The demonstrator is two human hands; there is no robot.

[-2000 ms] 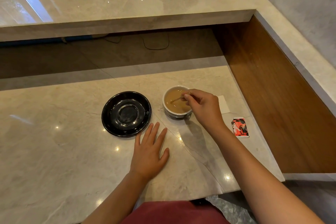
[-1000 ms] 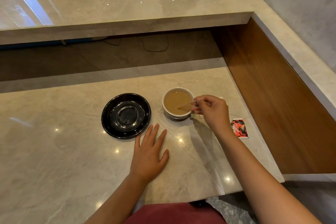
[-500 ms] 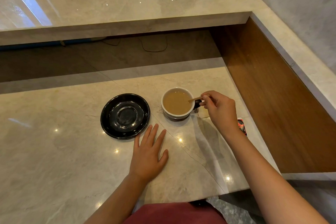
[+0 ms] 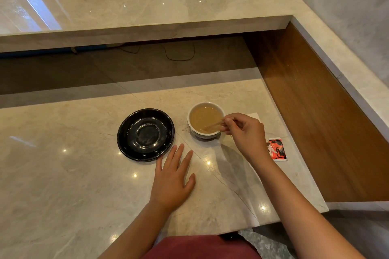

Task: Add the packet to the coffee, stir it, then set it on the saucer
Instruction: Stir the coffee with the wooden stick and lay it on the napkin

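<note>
A white cup of light-brown coffee (image 4: pixel 203 120) stands on the marble counter. My right hand (image 4: pixel 245 132) is at the cup's right rim, fingers pinched on a thin wooden stirrer (image 4: pixel 214 125) whose tip dips into the coffee. To the cup's left, apart from it, an empty black saucer (image 4: pixel 145 134) rests on the counter. My left hand (image 4: pixel 172 178) lies flat on the counter just below the saucer, fingers spread, holding nothing. A red and black packet (image 4: pixel 276 149) lies flat to the right of my right wrist.
A white napkin (image 4: pixel 255 116) peeks out behind my right hand. A wooden side wall (image 4: pixel 315 115) bounds the counter on the right, and a raised marble ledge (image 4: pixel 147 29) overhangs the back. The counter's front edge (image 4: pixel 273 222) is near my body.
My right hand swung out to the cup's right, lifting the stirrer over the rim, then came back so the stirrer dips into the coffee again. My left hand has stayed flat.
</note>
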